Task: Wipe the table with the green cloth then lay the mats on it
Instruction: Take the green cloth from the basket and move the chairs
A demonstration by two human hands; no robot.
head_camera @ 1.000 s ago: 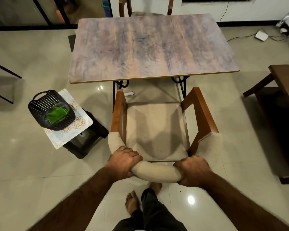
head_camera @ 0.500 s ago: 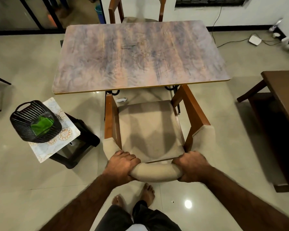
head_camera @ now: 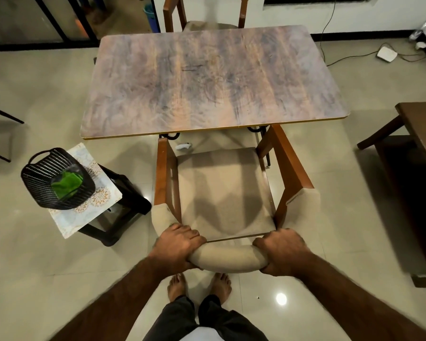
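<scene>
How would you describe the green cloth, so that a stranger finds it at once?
Left of the big table stands a low dark stool covered by a patterned mat. On it sits a black slatted basket. The green cloth lies inside, the only bright green thing.

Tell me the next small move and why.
Probably release the left hand from the chair and reach for the green cloth in the basket: it and the right hand both grip the backrest, and the table looks smudged.
</scene>
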